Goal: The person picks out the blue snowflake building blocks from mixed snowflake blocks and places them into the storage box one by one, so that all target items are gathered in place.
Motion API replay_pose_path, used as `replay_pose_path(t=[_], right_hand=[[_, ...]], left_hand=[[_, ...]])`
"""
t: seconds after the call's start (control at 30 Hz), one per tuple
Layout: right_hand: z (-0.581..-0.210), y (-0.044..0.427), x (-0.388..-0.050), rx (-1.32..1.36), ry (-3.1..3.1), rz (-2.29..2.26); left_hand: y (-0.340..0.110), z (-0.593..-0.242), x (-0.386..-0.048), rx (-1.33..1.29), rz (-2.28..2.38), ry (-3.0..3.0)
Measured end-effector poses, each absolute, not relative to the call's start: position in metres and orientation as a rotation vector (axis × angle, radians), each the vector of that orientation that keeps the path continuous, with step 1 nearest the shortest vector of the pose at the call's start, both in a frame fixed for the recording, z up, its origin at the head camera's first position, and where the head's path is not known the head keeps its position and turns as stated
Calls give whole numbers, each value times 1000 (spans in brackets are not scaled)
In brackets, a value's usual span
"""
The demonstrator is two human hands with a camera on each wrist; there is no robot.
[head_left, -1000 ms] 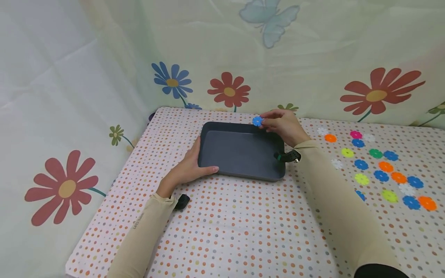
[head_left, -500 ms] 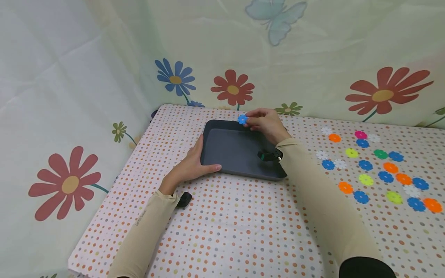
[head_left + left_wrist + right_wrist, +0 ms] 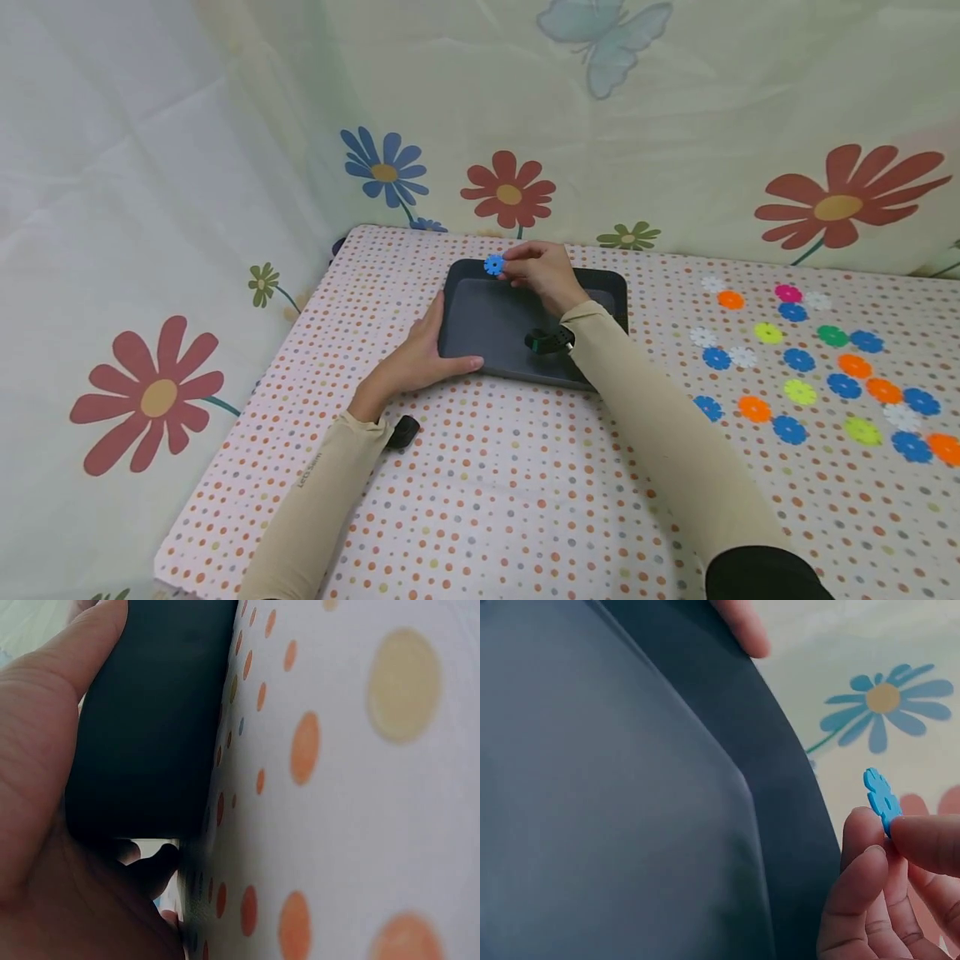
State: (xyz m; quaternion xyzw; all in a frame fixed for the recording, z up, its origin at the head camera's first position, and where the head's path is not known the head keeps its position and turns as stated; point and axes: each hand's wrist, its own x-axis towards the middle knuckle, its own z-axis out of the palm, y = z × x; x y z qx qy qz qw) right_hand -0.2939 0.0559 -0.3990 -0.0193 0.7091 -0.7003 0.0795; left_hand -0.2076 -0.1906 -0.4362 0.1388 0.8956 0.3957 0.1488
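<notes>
A dark grey rectangular baking tray (image 3: 495, 321) lies on the dotted tabletop. My left hand (image 3: 408, 358) holds its near left corner, the thumb along the front wall and the fingers along the left side; the left wrist view shows the thumb (image 3: 45, 697) against the dark tray wall (image 3: 154, 727). Between thumb and fingertips my right hand (image 3: 546, 275) pinches a blue flower-shaped plastic disc (image 3: 493, 264), raised over the tray's far left part. In the right wrist view the disc (image 3: 881, 799) appears nearly edge-on, beyond the tray's rim (image 3: 780, 742).
Several loose flower discs in blue, orange, white, yellow, green and pink lie to the right, among them an orange disc (image 3: 754, 408) and a green disc (image 3: 832, 336). A flower-printed cloth (image 3: 420, 92) hangs behind the table (image 3: 465, 492).
My right hand has carried the blue disc leftward above the tray, from its far right part to near the far left corner. The left hand keeps its hold on the tray.
</notes>
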Motion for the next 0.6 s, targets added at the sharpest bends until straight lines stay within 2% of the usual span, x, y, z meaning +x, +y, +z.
replay_pose_path(t=[0.6], right_hand=[[-413,13,-295,61,2230,-2026]], left_hand=[[-191,-436,-207,396,1131,2573]])
